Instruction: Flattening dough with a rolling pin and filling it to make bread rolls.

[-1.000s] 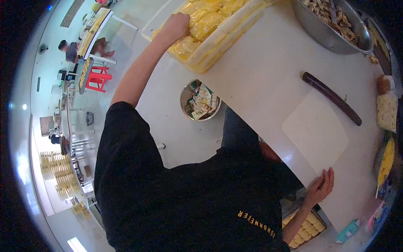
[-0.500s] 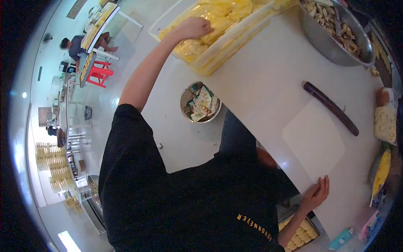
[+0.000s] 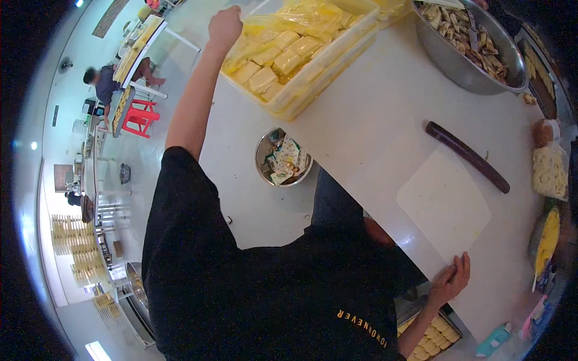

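My left hand (image 3: 226,29) is closed at the far left corner of a translucent tub (image 3: 322,69), gripping the edge of a clear plastic sheet (image 3: 295,23). The sheet is partly peeled back, and pale yellow dough blocks (image 3: 295,55) show in rows under it. My right hand (image 3: 453,279) rests on the table by the near corner of a thin white sheet (image 3: 444,201), its fingers stretched out and holding nothing. A dark wooden rolling pin (image 3: 468,157) lies along the far edge of that white sheet.
A large steel bowl (image 3: 475,75) of brownish pieces stands at the back right. Bagged food (image 3: 549,171) and a yellow-filled dish (image 3: 546,243) line the right side. Below the table is a small bowl of scraps (image 3: 286,159). A tray of dough pieces (image 3: 436,337) sits near my right forearm.
My left hand has moved left and away from me, drawing the plastic sheet back off the dough blocks. My right hand has stayed in place.
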The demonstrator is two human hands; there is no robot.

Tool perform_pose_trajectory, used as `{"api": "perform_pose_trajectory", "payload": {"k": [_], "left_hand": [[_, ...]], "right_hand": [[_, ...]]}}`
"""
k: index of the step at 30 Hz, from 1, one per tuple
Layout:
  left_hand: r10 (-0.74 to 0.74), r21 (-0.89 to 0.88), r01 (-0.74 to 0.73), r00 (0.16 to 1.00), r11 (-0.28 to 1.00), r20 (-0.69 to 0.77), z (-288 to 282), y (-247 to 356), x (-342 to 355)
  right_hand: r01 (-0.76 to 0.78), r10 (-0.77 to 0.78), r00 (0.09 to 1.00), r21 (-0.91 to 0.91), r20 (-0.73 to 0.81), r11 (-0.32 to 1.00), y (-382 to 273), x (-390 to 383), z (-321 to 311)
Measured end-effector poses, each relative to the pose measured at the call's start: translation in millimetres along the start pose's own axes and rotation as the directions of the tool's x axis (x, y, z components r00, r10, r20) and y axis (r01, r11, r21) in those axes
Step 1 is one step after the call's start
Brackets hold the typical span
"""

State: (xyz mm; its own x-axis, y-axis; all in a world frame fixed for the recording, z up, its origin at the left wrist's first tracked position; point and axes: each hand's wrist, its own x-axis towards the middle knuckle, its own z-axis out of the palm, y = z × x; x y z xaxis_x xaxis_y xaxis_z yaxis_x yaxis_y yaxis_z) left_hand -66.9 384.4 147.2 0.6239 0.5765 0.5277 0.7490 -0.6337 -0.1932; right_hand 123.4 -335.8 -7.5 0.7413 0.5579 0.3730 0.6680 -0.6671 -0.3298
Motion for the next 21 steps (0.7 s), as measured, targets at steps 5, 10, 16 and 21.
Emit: {"api": "perform_pose_trajectory", "payload": {"k": [5, 10, 16, 21], "left_hand": [[0.242, -0.359, -0.256, 0.967, 0.898, -0.086, 0.2, 21.8, -25.1], [0.306, -0.195, -0.24, 0.824, 0.951, 0.477, 0.9, 24.9, -45.4], [0.309, -0.004, -0.354, 0.809, 0.935, 0.501, 18.9, 23.7, -42.9], [-0.091, -0.302, 0.171, 0.96, 0.938, 0.264, -31.6, 30.6, -21.9]], "right_hand": [[-0.009, 0.009, 1.0, -0.021, -0.015, 1.0, -0.4, -0.1, 0.2], [-0.031, 0.03, 0.999, -0.008, -0.017, 1.0, -1.6, 3.0, -2.1], [-0.01, 0.01, 1.0, 0.01, -0.014, 1.0, 5.3, -3.6, 4.5], [-0.272, 0.263, 0.962, 0.316, 0.072, 0.909, 6.1, 19.3, -9.9]]}}
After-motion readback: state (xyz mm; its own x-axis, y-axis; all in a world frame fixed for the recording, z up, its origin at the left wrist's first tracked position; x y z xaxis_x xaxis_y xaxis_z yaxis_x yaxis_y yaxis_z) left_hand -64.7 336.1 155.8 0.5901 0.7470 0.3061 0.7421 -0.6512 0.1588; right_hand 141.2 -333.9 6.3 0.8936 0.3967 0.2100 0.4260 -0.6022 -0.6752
